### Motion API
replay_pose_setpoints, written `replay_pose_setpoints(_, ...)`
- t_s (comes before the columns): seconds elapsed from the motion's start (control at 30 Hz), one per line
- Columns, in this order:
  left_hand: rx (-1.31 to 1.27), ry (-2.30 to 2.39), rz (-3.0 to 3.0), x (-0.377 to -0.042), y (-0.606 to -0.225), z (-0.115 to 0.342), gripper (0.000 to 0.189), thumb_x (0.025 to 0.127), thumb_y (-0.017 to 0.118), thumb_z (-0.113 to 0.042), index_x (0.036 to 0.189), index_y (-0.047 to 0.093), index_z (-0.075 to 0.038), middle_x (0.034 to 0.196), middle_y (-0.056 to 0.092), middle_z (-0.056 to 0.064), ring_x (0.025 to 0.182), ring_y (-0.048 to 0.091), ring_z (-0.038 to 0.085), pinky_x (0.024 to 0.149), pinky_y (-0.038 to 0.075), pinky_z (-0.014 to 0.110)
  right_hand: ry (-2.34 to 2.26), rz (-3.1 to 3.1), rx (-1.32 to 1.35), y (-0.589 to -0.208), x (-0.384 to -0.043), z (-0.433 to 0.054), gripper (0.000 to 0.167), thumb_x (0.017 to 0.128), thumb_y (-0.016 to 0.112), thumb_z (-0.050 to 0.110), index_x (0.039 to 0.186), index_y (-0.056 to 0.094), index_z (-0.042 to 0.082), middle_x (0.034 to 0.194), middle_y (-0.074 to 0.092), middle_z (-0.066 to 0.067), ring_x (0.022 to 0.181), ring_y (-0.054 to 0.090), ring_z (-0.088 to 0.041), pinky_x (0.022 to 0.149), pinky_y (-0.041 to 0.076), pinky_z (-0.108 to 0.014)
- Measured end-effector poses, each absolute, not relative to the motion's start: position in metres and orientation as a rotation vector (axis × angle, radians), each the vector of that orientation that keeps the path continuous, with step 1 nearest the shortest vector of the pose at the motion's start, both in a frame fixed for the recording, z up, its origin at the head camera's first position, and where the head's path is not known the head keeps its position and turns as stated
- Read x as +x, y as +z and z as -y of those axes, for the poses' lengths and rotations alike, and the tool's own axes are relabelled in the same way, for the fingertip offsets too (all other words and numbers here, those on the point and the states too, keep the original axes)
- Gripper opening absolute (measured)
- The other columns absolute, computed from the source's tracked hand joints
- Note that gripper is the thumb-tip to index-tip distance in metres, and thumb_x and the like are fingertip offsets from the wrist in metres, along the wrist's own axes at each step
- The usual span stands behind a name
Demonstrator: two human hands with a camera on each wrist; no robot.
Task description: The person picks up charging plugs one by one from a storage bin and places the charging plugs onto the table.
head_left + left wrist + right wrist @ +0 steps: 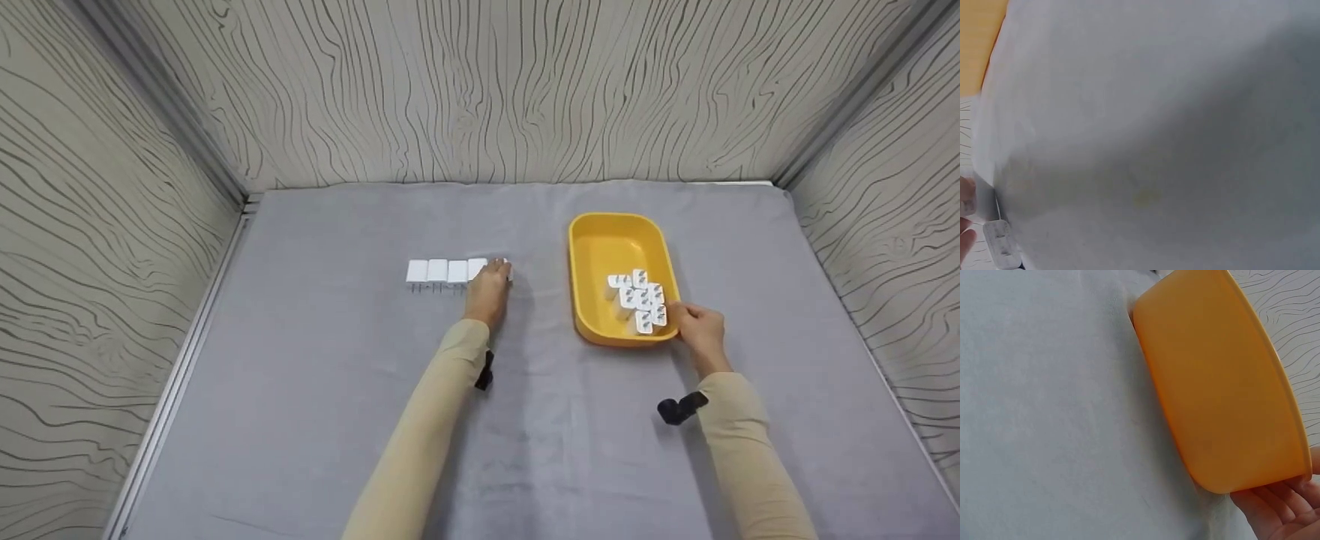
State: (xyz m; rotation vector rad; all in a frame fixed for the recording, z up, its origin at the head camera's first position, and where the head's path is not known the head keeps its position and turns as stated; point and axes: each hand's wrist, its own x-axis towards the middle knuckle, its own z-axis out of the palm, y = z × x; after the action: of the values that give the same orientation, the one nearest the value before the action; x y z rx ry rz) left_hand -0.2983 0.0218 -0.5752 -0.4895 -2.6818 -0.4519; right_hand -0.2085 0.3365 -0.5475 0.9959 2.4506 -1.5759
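Note:
On the grey cloth stands a row of white charger plugs (437,270), with thin metal prongs facing the near side. At the row's right end my left hand (487,296) holds another white plug (968,207) with its fingertips, mostly hidden by the hand in the head view. Beside it in the left wrist view is a neighbouring plug (1002,244). To the right is a yellow plastic bin (600,251). Several white plugs (643,300) stand bunched in its near part, prongs up. My right hand (703,330) grips the bin's near right corner by the rim.
Grey cloth (300,390) covers the table. Wood-patterned panels (480,97) enclose it at the back and both sides, with metal frame edges at the corners. A black wrist camera (679,409) hangs beside the right sleeve.

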Motion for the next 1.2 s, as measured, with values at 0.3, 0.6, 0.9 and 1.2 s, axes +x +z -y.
replay_pose_setpoints(0.3, -0.49, -0.415, 2.676, -0.3002, -0.577, -0.0209, 0.025, 0.088, 0.056, -0.002, 0.11, 0.068, -0.005, 0.117, 0.072, 0.011, 0.111, 0.068, 0.023, 0.097, 0.055, 0.031, -1.572, -2.407, 1.004, -0.5461, -0.2084, -0.3349, 0.053, 0.097, 0.047, 0.033, 0.139, 0.049, 0.002, 0.14, 0.05, -0.018, 0.076, 0.048, 0.007, 0.062, 0.047, -0.006)
replay_pose_setpoints(0.6, -0.48, -0.4, 2.699, -0.2969, -0.5807, -0.0193, 0.024, 0.089, 0.058, -0.003, 0.111, 0.067, -0.003, 0.12, 0.07, 0.012, 0.118, 0.065, 0.025, 0.101, 0.052, 0.032, -1.588, -2.472, 1.003, -0.5464, -0.2072, -0.3349, 0.05, 0.096, 0.05, 0.029, 0.132, 0.055, -0.004, 0.114, 0.062, -0.009, 0.066, 0.048, 0.009, 0.059, 0.047, -0.008)
replay_pose_setpoints(0.9, -0.502, -0.422, 2.751, -0.2938, -0.5806, -0.018, 0.024, 0.092, 0.054, -0.006, 0.112, 0.066, -0.003, 0.124, 0.067, 0.014, 0.122, 0.062, 0.027, 0.104, 0.051, 0.035, -1.577, -2.424, 0.984, -0.5475, -0.2076, -0.3365, 0.052, 0.097, 0.046, 0.033, 0.137, 0.051, 0.0, 0.136, 0.052, -0.018, 0.069, 0.049, 0.01, 0.062, 0.048, -0.007)
replay_pose_setpoints(1.2, -0.525, -0.435, 2.8, -0.2918, -0.5828, -0.0151, 0.026, 0.093, 0.053, -0.005, 0.116, 0.064, -0.003, 0.13, 0.063, 0.013, 0.127, 0.058, 0.028, 0.11, 0.046, 0.036, -1.581, -2.435, 0.973, -0.5471, -0.2067, -0.3368, 0.052, 0.096, 0.047, 0.033, 0.137, 0.051, 0.001, 0.137, 0.051, -0.018, 0.07, 0.048, 0.01, 0.062, 0.048, -0.007)
